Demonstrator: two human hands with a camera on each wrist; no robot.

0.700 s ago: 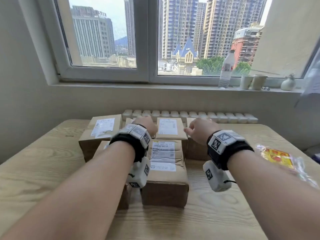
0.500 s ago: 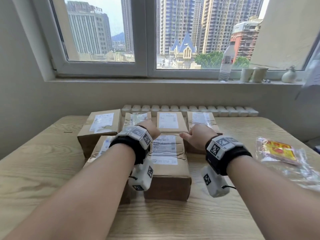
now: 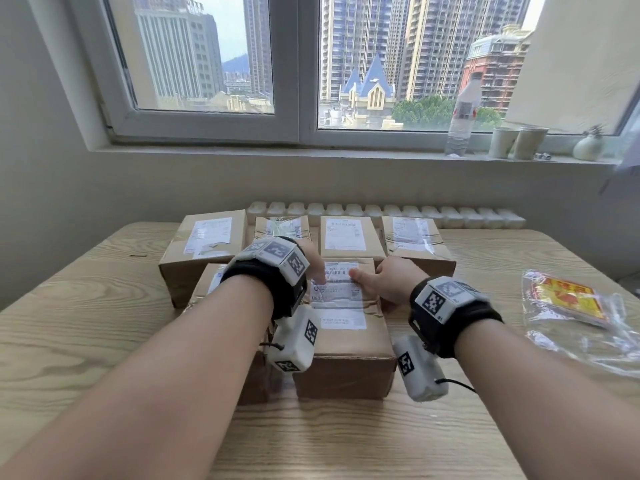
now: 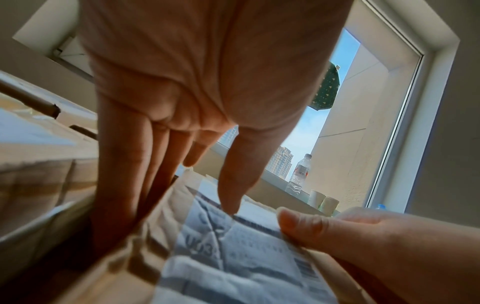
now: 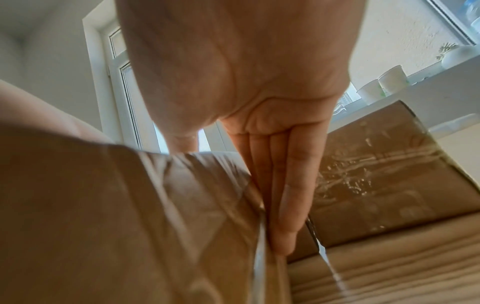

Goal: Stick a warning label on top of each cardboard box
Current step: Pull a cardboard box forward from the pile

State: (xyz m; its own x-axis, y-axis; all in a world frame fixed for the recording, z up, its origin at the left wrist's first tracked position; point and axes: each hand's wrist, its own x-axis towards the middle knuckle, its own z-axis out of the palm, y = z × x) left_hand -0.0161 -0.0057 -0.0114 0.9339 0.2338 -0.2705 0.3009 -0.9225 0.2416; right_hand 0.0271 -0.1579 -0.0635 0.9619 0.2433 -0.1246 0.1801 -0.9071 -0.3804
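Seemingly readying it, the left hand [image 3: 312, 260] and right hand [image 3: 391, 282] lay straight fingers flat against the sides of the brown cardboard box with white shipping labels [image 3: 346, 348], front-centre on the pale wooden surface [image 3: 86, 323], with thumbs on top. Even pressure from both sides should keep it square. The clear bag of yellow-red warning labels [image 3: 571, 301] lies well apart, to the right.

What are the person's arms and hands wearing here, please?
Both forearms are bare, without sleeves or gloves. The left wrist strap and right wrist strap are black, each topped by white blocks bearing black-and-white square markers. A white pod with similar markers hangs below each; a thin black cable leaves the right pod.
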